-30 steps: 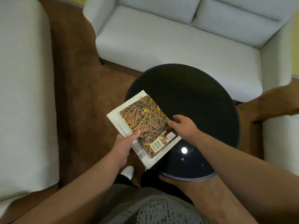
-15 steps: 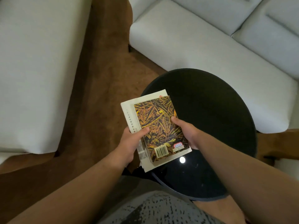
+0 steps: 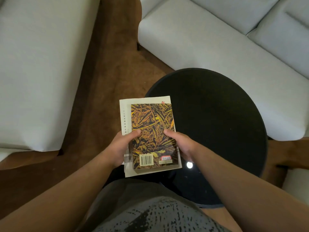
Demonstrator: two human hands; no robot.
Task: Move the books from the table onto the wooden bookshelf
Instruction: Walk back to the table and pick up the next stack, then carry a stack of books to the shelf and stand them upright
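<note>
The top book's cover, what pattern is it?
Golden-yellow wheat stalks on black, on the top book, seen from the head camera.

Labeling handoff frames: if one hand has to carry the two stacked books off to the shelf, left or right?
Left, probably. The left hand grips the spine edge of the white book beneath the patterned book; the right hand only pinches the opposite edge.

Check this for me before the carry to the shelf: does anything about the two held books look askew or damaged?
Nothing stands out. The small yellow-patterned book lies flat and roughly square on the larger cream book, gripped by the left hand and right hand on either side. No visible tears.
</note>
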